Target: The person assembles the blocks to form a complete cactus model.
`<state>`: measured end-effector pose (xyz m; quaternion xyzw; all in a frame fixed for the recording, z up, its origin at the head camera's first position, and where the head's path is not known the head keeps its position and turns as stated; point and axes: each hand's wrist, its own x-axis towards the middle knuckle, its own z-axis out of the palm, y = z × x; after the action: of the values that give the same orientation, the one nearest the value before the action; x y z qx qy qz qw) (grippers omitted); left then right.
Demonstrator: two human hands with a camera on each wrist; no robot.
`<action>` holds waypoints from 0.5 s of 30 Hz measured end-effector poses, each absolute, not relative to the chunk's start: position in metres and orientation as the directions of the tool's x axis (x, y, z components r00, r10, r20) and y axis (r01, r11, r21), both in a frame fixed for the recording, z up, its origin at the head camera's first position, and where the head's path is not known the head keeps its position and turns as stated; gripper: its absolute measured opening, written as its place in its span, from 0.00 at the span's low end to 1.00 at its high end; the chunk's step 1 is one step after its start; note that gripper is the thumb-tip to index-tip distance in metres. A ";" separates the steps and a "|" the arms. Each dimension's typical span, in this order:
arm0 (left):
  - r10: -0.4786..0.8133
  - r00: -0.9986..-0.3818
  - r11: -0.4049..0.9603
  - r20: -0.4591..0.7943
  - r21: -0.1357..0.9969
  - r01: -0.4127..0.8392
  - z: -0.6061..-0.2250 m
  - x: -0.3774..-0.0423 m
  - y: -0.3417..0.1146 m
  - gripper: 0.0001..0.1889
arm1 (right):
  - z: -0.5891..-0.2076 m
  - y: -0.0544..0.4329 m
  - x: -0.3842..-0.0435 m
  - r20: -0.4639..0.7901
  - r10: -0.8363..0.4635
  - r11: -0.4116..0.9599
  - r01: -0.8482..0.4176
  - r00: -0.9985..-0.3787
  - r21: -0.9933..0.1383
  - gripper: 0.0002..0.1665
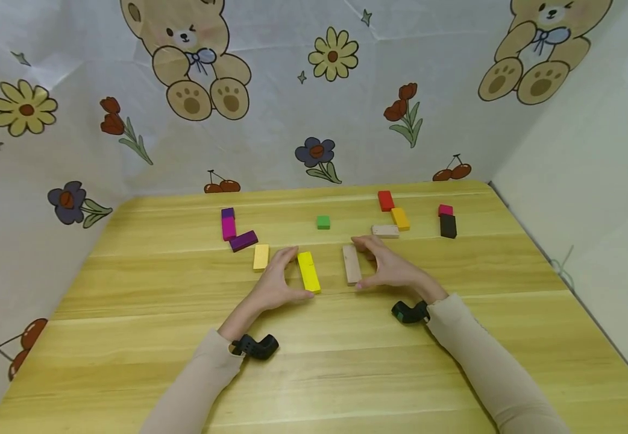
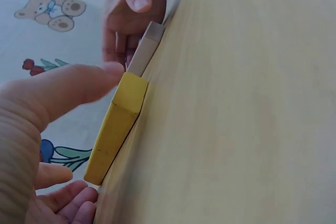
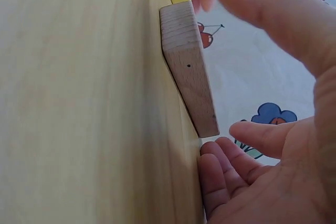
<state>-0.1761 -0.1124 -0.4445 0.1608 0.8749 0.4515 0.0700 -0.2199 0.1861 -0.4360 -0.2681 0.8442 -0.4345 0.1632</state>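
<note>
A yellow block lies lengthwise on the wooden table. My left hand curves around its left side, thumb by the near end and fingertips by the far end. In the left wrist view, the thumb hovers at one end of that block, the other fingers spread loosely at the opposite end. To the right lies a plain wooden block. My right hand arches over its right side in a matching pose. The right wrist view shows the fingers just beyond this block's far end, with a small gap.
A pale orange block sits left of the left hand. Purple and magenta blocks cluster behind it. Further back are a green block, a red block, an orange block, another wooden block and a black block.
</note>
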 end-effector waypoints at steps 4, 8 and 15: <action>0.346 -0.938 0.540 0.027 0.812 0.222 -0.447 -0.177 -0.114 0.57 | -0.437 0.187 -0.222 -0.041 -0.600 0.495 -0.330 -0.799 -0.804 0.61; 0.348 -0.937 0.553 0.022 0.803 0.224 -0.448 -0.177 -0.114 0.54 | -0.437 0.188 -0.221 -0.040 -0.609 0.507 -0.351 -0.792 -0.787 0.60; 0.340 -0.939 0.561 0.047 0.791 0.243 -0.448 -0.177 -0.113 0.51 | -0.437 0.187 -0.220 -0.023 -0.607 0.502 -0.360 -0.795 -0.786 0.55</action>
<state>-0.1767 -0.1129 -0.4481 0.1650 0.8818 0.4382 0.0554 -0.2203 0.1872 -0.4367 -0.2832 0.8536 -0.4106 0.1500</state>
